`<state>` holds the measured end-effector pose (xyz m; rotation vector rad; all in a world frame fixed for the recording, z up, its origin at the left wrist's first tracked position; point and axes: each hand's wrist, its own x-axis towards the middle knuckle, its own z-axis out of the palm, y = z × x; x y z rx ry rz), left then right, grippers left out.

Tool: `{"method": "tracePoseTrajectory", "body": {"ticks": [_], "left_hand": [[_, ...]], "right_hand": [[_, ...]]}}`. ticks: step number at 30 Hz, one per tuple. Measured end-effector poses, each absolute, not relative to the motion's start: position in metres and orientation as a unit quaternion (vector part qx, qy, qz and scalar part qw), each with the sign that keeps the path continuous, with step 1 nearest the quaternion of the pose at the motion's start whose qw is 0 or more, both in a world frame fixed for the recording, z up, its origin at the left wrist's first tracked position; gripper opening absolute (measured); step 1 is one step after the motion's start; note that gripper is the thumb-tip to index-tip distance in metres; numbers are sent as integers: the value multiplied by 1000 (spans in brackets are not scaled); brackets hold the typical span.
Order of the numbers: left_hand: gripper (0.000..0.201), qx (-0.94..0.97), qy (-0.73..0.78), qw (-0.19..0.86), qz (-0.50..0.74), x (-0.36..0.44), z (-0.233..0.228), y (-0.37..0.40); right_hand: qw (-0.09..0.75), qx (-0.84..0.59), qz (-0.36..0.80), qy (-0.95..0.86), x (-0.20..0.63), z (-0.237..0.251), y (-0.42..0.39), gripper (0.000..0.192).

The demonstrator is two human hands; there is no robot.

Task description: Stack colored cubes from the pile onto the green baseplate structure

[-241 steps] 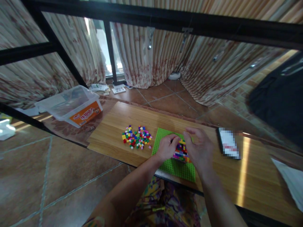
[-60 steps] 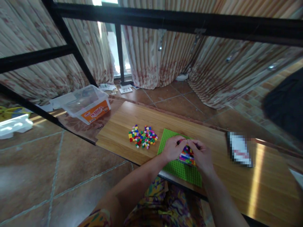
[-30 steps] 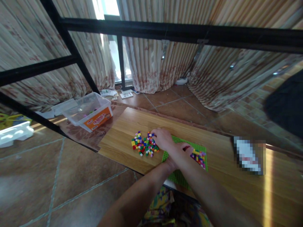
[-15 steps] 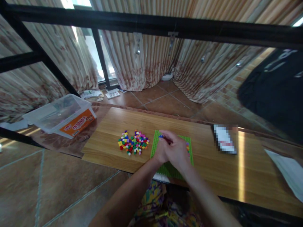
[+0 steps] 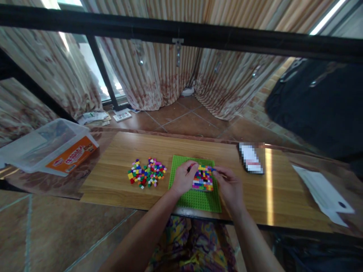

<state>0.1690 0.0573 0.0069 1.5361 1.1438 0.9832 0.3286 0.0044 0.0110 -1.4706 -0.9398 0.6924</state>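
A green baseplate lies on the wooden board right in front of me. A flat patch of small multicoloured bricks is built on its upper middle. My left hand curls against the patch's left edge, fingertips at its top left corner. My right hand reaches in from the right and pinches a small blue brick at the patch's top right corner. A loose pile of coloured bricks lies on the board just left of the baseplate.
A phone lies right of the baseplate, and a white sheet sits at the far right. A clear plastic box with an orange label stands at the left. A black bar crosses overhead. A dark bag is at the back right.
A second ago my left hand was at the loose pile; both hands then came together over the baseplate. Now they sit apart on either side of the brick patch.
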Motion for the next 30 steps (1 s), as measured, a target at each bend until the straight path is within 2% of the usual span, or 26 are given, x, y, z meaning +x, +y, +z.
{"method": "tracePoseTrajectory", "body": {"ticks": [6,13,20,30], "left_hand": [[27,627,452,475,420,169,6,58],[27,627,454,476,417,169,6,58],[27,629,455,473,417,169,6,58],[28,630,457,467,419,168,4,58]], "right_hand": [[617,-591,390,-344,323,2,10,24],[637,-573,439,-270,317,10,12,25],[636,-564,447,-278,316,11,15,32],[638,-555,464,-265,314,15,18,30]]}}
